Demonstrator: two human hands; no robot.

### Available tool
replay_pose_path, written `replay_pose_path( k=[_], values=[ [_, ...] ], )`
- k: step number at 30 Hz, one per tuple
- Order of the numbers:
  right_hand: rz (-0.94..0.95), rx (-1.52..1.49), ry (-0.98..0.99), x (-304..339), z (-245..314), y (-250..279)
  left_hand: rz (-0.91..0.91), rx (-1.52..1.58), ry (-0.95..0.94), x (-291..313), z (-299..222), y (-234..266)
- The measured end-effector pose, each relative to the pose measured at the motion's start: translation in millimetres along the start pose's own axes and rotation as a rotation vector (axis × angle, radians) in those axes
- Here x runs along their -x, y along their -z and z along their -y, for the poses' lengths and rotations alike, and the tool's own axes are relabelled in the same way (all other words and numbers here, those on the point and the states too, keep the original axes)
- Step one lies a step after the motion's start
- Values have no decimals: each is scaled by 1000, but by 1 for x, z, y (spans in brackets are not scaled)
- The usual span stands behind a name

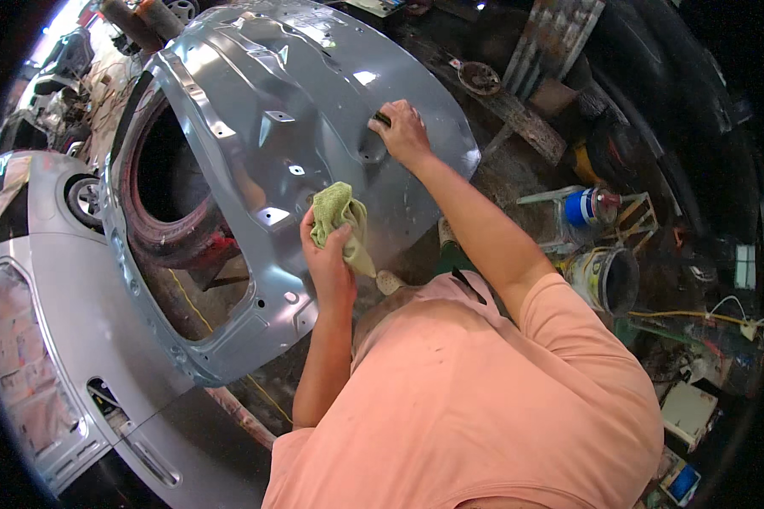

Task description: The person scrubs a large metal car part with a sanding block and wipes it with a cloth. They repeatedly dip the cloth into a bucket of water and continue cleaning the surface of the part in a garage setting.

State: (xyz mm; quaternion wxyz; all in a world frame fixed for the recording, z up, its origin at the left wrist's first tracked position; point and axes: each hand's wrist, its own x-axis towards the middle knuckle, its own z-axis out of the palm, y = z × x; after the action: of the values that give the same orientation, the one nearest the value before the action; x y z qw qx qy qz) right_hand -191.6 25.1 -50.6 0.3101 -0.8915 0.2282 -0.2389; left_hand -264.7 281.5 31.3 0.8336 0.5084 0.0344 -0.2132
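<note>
In front of me lies a bare grey car tailgate (323, 89), inner side up, with a large window opening at its left end. My left hand (327, 263) is closed round a crumpled light green cloth (335, 216), held over the near part of the panel. My right hand (403, 134) reaches to the panel's right part, fingers curled on a small dark piece (383, 120). Most of that piece is hidden under the fingers, so its kind does not show.
A red-stained tire (157, 242) shows through the window opening. A silver car (102, 314) with covered windows stands at left. At right are a blue-banded can (581, 208) on a stand, a bucket (615, 280) and a plank (518, 119). A yellow cord (188, 299) runs across the floor.
</note>
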Motion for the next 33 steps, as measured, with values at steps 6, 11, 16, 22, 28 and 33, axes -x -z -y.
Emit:
replay_pose_path(
  k=[6,11,16,22,28,33],
  values=[
    [103,-14,288,-7,-18,7,-73,27,-13,-5,7,-17],
    [224,-59,479,-4,-16,5,-120,22,-58,-14,19,-42],
    [161,-160,312,-37,-23,9,-166,15,-92,-29,27,-76],
    [300,-193,542,-17,-42,23,-275,-53,-210,-58,32,-107],
    [205,-415,330,-80,-31,-16,-314,-1004,-642,-118,41,-117],
    [74,-283,134,-153,-36,-96,-322,-1627,-742,-136,45,-121]
  ],
)
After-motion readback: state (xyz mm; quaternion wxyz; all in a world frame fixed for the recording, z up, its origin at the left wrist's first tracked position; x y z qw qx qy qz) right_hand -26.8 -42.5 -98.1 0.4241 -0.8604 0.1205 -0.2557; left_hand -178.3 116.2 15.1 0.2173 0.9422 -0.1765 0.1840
